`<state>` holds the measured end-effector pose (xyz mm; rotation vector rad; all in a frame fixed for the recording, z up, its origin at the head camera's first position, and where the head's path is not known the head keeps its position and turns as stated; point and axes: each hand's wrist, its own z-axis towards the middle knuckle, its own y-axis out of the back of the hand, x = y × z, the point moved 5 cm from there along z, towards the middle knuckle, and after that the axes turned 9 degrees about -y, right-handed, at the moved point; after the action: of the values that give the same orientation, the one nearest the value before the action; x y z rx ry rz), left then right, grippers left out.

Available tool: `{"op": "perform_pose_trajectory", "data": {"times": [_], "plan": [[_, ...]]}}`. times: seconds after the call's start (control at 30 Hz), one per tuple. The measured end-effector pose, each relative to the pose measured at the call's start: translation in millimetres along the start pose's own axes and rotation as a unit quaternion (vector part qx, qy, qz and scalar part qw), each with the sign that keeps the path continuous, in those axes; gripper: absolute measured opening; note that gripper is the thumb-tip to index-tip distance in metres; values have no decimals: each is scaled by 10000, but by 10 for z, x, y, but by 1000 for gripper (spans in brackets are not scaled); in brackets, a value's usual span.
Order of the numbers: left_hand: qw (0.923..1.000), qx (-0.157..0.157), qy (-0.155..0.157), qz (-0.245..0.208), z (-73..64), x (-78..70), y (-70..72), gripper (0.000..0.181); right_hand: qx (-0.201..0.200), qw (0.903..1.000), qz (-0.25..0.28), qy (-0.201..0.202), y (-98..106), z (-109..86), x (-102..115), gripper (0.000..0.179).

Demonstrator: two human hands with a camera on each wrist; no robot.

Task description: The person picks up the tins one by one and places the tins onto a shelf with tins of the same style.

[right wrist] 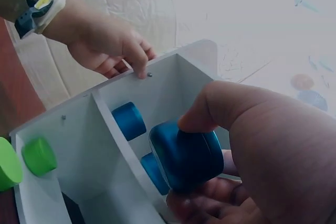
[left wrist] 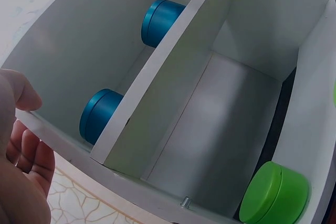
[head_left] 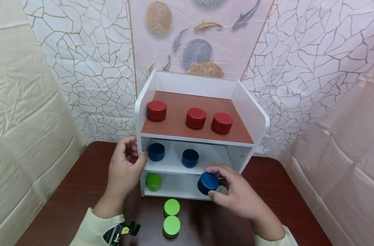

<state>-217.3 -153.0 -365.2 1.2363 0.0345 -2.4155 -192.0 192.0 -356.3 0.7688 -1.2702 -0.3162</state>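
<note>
My right hand (head_left: 236, 191) pinches a round blue tin (head_left: 208, 183) between thumb and fingers, in front of the shelf's lower opening. With thumb and fingers on either side of the panel, my left hand (head_left: 124, 167) grips the left side wall of the white shelf unit (head_left: 187, 138). On the middle shelf stand two more blue tins, one at the left (head_left: 156, 152) and one near the centre (head_left: 190, 158). A green tin (head_left: 154, 182) sits at the left of the bottom shelf. The right wrist view shows the held blue tin (right wrist: 186, 156) up close.
Three red tins (head_left: 196, 118) stand on the brown top shelf. Two light green tins (head_left: 171, 226) are on the dark red table (head_left: 230, 225) before the unit. Patterned cloth (head_left: 91, 68) hangs behind, and pale cloth covers both sides.
</note>
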Motion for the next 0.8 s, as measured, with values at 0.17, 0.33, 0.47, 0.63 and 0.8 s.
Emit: {"op": "perform_pose_trajectory", "data": {"times": [0.17, 0.33, 0.47, 0.63, 0.8], "plan": [[10000, -8, -6, -27, -2, -5, 0, 49, -131, 9999, -76, -31, 59, 39, 36, 61], [10000, -11, -15, -19, -6, -5, 1, 49, -250, 9995, -154, -131, 108, 86, 52, 61], [10000, -9, -5, -6, -6, -2, 3, 48, -292, 9994, -138, -146, 140, 138, 44, 61], [10000, 6, 23, 5, -7, 1, 4, 49, -280, 9994, -46, -178, 160, 201, 23, 55], [10000, 21, 53, -4, -6, 6, 0, 48, -292, 9990, -34, -341, 174, 251, 5, 53]]}}
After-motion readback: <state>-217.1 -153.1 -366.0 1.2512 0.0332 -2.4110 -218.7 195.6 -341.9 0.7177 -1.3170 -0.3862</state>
